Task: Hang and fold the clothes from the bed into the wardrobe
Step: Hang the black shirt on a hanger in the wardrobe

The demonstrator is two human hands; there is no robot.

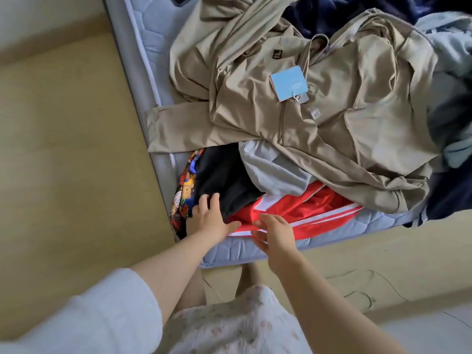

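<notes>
A heap of clothes lies on the bed (268, 247). On top spreads a beige jacket (332, 103) with a blue tag (288, 83). Below it lie a grey garment (270, 169), a black garment (224, 175), a colourful printed cloth (185, 190) and a red garment with white stripes (293, 208) at the bed's near corner. My left hand (212, 218) rests with straight fingers on the black garment's edge. My right hand (274, 233) hovers with relaxed fingers over the red garment's striped edge and holds nothing.
A beige wooden floor (63, 162) runs to the left of the bed and in front of it. Dark navy fabric (344, 11) and a pale blue garment (452, 54) lie at the far right of the bed. No wardrobe is in view.
</notes>
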